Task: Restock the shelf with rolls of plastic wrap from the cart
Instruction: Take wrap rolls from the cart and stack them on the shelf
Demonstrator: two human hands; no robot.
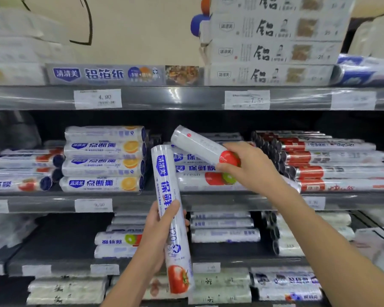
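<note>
Two rolls of plastic wrap are held up in front of the shelving, one per hand. The first roll (172, 218), tomato print at its lower end, is kept nearly upright by the left grip (157, 235), which is wrapped round its lower half. The second roll (197, 145) is tilted, its plain end up and to the left, and is clamped at its red-printed end by the right grip (251, 167). Neither is set down on the middle shelf (42, 204) yet. Right behind them some blue-label rolls (193, 168) are piled, count not clear tbh. To the left, four orange-print rolls (102, 156) are stacked in one column. To the right, red-label rolls (330, 165) are heaped, too overlapped to count. Up top, four foil boxes (271, 52) are stacked, with one flat foil box (122, 74) beside them and three price tags (98, 98) below.
</note>
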